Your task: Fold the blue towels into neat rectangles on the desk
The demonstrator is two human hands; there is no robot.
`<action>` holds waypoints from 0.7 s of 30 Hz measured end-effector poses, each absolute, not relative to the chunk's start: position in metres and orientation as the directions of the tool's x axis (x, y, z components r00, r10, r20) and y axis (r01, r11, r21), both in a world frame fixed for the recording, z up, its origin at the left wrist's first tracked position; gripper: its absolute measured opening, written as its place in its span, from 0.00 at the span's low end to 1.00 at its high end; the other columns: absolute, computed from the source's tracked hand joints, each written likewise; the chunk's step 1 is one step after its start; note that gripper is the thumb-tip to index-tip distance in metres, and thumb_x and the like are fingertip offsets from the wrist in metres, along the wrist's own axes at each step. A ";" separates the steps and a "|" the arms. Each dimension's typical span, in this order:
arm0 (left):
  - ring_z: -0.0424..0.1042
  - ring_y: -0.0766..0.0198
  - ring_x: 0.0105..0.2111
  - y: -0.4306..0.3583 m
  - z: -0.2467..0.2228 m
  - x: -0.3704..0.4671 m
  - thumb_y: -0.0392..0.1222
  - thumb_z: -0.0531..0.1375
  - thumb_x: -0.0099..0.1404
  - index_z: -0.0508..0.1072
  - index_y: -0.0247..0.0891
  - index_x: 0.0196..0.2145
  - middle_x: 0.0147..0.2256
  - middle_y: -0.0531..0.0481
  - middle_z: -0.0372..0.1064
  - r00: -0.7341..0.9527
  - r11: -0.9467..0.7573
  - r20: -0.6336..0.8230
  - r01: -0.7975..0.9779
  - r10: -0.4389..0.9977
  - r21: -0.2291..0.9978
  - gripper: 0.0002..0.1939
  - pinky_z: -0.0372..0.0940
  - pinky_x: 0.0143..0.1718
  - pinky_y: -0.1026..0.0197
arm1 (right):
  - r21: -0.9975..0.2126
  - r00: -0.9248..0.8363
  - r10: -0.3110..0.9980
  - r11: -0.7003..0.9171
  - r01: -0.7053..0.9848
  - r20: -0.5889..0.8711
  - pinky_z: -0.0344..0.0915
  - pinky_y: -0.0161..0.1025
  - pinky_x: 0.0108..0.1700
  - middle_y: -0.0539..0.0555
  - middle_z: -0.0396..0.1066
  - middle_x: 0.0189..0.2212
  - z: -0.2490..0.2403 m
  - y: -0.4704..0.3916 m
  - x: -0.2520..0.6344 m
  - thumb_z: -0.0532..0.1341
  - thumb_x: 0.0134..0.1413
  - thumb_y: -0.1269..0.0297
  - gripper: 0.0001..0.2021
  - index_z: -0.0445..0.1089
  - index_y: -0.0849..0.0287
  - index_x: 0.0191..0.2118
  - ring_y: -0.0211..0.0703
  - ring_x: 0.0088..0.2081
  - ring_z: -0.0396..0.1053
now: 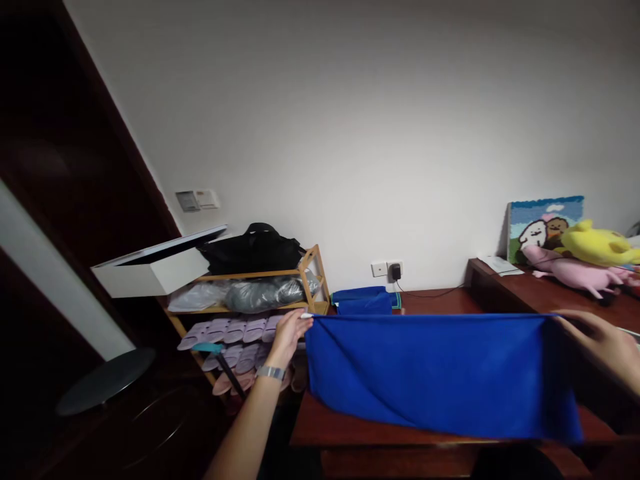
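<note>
A blue cloth (430,373) hangs stretched between my two hands, its top edge pulled nearly straight. My left hand (291,329) pinches the top left corner, where a small white tag shows at the fingertips. At the other end my right hand (603,343) grips the top right corner between thumb and fingers. The cloth drapes in front of a dark red wooden table (325,427), its lower edge sagging over the front. Behind it, against the wall, lies a folded blue fabric pile (364,300) with a green-edged piece beside it.
Left of the table stands a wooden shoe rack (315,273) holding slippers, a black bag (253,248) and an open white box (150,270). Plush toys (600,243) and a picture lie on a raised red surface at right. A plugged-in charger (395,271) trails a cable. A round stool (107,381) stands lower left.
</note>
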State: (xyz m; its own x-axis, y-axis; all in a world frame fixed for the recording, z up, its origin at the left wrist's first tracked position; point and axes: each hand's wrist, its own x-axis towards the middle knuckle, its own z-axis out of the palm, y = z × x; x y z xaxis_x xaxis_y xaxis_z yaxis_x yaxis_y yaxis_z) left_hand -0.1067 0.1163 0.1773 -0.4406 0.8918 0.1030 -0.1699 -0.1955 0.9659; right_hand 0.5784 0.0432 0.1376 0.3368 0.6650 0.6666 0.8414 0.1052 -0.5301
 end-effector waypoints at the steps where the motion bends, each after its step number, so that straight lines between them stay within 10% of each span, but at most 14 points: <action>1: 0.80 0.59 0.26 0.124 0.184 -0.103 0.43 0.68 0.53 0.73 0.37 0.34 0.25 0.50 0.76 -0.460 -0.225 0.123 -0.173 0.880 0.959 0.12 0.76 0.35 0.57 | -0.560 0.333 0.707 0.107 0.821 0.623 0.67 0.45 0.40 0.63 0.83 0.38 0.148 0.053 0.577 0.58 0.55 0.29 0.32 0.83 0.54 0.39 0.51 0.37 0.79; 9: 0.75 0.63 0.24 0.091 0.164 -0.114 0.52 0.70 0.48 0.73 0.39 0.40 0.28 0.55 0.74 -0.561 -0.339 0.220 -0.116 0.798 0.933 0.23 0.70 0.29 0.60 | -0.664 0.415 0.652 0.185 0.725 0.634 0.69 0.42 0.49 0.61 0.82 0.46 0.151 0.050 0.569 0.60 0.54 0.29 0.32 0.81 0.53 0.44 0.51 0.46 0.79; 16: 0.71 0.59 0.18 0.045 0.019 -0.121 0.63 0.64 0.46 0.71 0.43 0.35 0.19 0.58 0.67 -0.537 0.063 0.038 0.168 0.843 0.984 0.25 0.65 0.24 0.58 | -0.738 0.350 0.804 0.156 0.656 0.481 0.78 0.52 0.45 0.56 0.84 0.38 -0.012 0.030 0.565 0.64 0.41 0.28 0.29 0.83 0.48 0.34 0.62 0.42 0.82; 21: 0.78 0.53 0.25 0.032 -0.031 -0.118 0.47 0.59 0.60 0.74 0.46 0.36 0.19 0.55 0.72 -0.499 0.227 0.067 0.505 0.864 0.832 0.08 0.64 0.28 0.60 | -0.746 0.251 0.886 0.144 0.650 0.390 0.80 0.59 0.43 0.56 0.84 0.35 -0.103 0.028 0.551 0.64 0.40 0.34 0.20 0.83 0.42 0.28 0.68 0.40 0.82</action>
State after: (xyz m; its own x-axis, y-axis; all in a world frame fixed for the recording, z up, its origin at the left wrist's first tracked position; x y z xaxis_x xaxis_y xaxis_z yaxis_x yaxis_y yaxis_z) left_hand -0.1176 0.0321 -0.0314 -0.4992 0.8639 0.0673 0.5054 0.2272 0.8324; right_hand 0.5508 0.0283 -0.1034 0.2514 0.8859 0.3898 0.6500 0.1438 -0.7462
